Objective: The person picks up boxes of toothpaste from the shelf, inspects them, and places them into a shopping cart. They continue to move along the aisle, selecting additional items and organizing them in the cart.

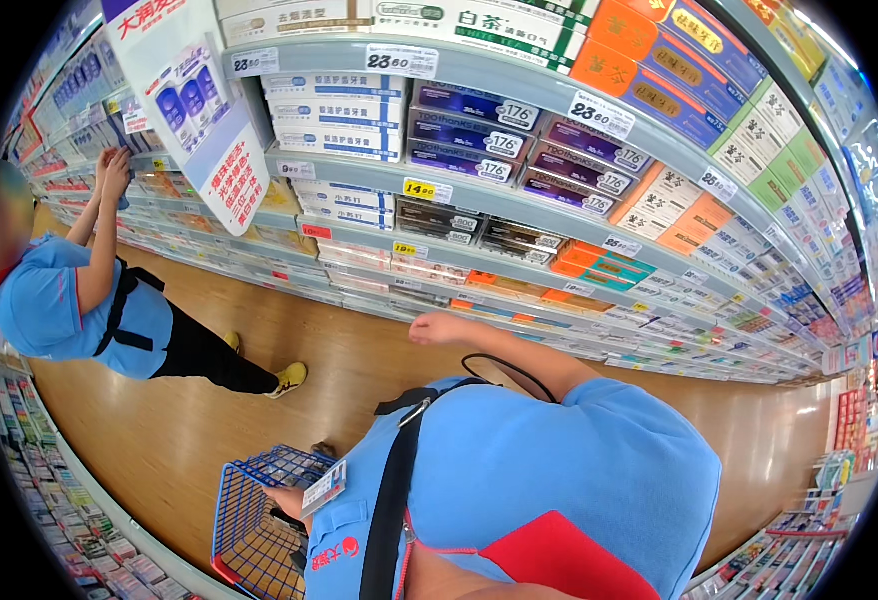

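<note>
My right hand (439, 330) hangs out in front of the toothpaste shelves, its fingers loosely curled and nothing visible in them. My left hand (283, 498) is at the upper side of a blue wire shopping cart (223, 517). A badge (325, 491) clipped to my blue shirt covers part of that hand, so its grip does not show. Grey and black items or cart parts sit near it, too unclear to name. Boxed toothpaste in purple cartons (469, 142) and white cartons (337, 120) fills the shelf rows beyond my right hand.
At the left a person (86, 300) in a blue shirt reaches both hands to the shelf. A hanging sign (191, 112) juts out from the shelving. Low racks of goods (86, 517) line the aisle's other side. Wooden flooring (183, 435) runs between.
</note>
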A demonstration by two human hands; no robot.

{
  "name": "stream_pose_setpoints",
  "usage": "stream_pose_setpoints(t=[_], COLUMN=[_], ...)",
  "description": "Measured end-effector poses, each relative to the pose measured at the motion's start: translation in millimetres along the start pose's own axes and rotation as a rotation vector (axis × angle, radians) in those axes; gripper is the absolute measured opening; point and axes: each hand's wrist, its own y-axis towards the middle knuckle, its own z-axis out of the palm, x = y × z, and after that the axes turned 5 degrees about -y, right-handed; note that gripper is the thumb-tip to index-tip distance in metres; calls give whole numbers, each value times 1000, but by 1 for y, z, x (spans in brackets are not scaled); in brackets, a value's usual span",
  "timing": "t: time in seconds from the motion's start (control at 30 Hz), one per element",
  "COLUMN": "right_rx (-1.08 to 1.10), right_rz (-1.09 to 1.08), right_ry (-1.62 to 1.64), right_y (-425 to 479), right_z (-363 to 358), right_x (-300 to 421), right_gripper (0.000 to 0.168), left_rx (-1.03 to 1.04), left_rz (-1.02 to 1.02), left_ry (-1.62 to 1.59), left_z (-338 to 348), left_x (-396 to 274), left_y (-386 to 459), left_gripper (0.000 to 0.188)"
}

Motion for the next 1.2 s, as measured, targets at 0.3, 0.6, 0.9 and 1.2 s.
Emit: stream_pose_setpoints(t=[0.3,0.6,0.9,1.2], right_rx=[-88,-161,-267,-214], right_rz=[-115,-238,-282,-94], right_ry=[-30,-165,-202,-138], right_y=[-40,-82,-148,-186], right_z=[-38,-76,-105,-114], right_x=[0,-28,-67,-93], right_gripper=[25,25,28,30], left_rx=[139,278,372,413], left_rz=[60,148,206,248], left_ry=[137,114,112,129], left_z=[1,18,25,19], left_x=[-28,-34,-42,-46], left_y=[-48,-85,-123,-142], left_gripper=[52,50,49,49])
